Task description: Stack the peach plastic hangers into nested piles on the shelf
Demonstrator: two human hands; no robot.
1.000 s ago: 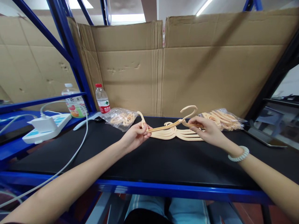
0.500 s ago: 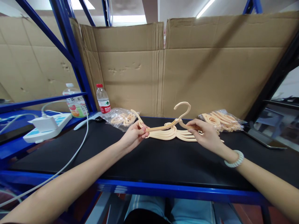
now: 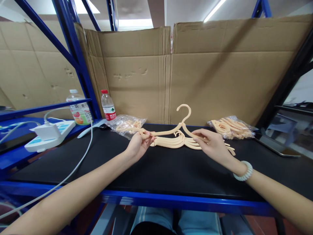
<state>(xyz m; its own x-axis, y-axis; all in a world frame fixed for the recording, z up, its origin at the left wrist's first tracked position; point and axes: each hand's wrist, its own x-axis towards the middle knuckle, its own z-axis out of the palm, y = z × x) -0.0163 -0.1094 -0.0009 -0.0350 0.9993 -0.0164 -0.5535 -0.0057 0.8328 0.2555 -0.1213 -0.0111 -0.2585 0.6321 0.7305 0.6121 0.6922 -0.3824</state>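
Note:
A cream plastic clothes hanger (image 3: 168, 132) is held up between my hands, its hook pointing upward. My left hand (image 3: 139, 143) pinches the left arm of the hanger near its end, and a thin piece sticks out to the left of the fingers. My right hand (image 3: 211, 143) is closed round the right arm, whose tip is hidden by the fingers. Just behind and below, a row of several matching hangers (image 3: 168, 142) lies on the black table top (image 3: 171, 173), partly covered by the held one and my right hand.
Clear plastic bags of hanger parts lie at the back left (image 3: 127, 124) and back right (image 3: 233, 127). A red-capped bottle (image 3: 108, 106), a larger bottle (image 3: 79, 109) and a power strip (image 3: 50, 137) stand left. A white cable (image 3: 80, 160) crosses the left edge. Cardboard (image 3: 137, 78) walls the back.
The held hanger has turned and shifted slightly left, its hook now further left. The thin piece at my left hand has swung from pointing up to lying nearly flat.

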